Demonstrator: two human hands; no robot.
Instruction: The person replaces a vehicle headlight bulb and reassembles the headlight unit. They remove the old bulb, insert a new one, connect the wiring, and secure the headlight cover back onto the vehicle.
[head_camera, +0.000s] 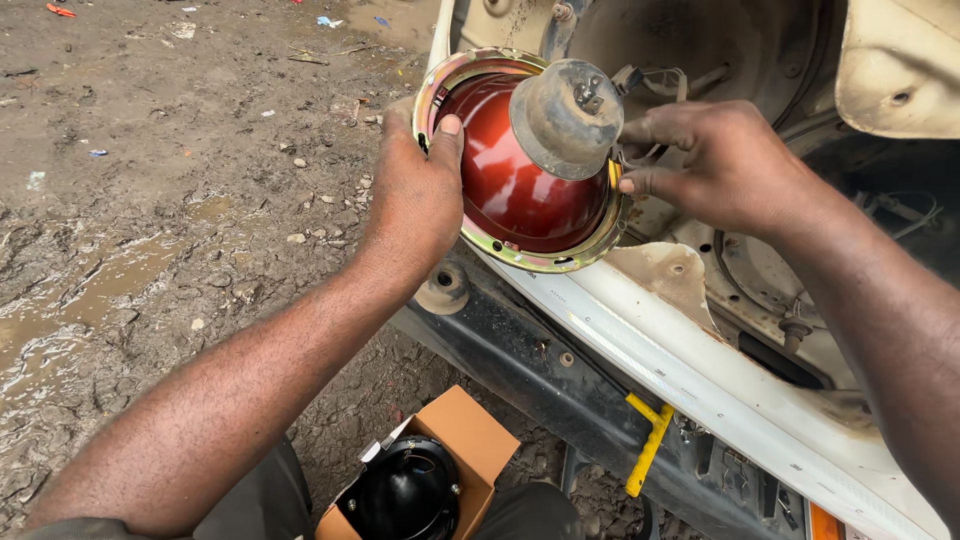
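**Headlamp unit being held at the vehicle's front opening**

The left hand (415, 200) is gripping the left edge of a round headlamp unit (510, 185), thumb pressing on its red-brown back shell and the remaining fingers wrapping behind the brass-coloured rim (530, 262). The grip is closing firmly on that rim. The unit is being held tilted, back side facing the camera, in front of the circular lamp opening (690, 50) in the cream-coloured vehicle body (700, 370), just above the white bumper edge.

The right hand (715, 160) is resting at the unit's right edge, fingers curling around thin wiring (640, 150) just beside the dusty grey rubber cap (565, 118) at the centre of the shell. Its grip is closing on the wiring; how tightly cannot be told.

Below, near the person's knees, an open orange cardboard box (470, 440) is sitting on the ground, holding a black lamp (405, 495). A yellow bracket (648, 445) is hanging beneath the bumper. The ground (150, 220) to the left is lying wet, muddy and littered with small stones.
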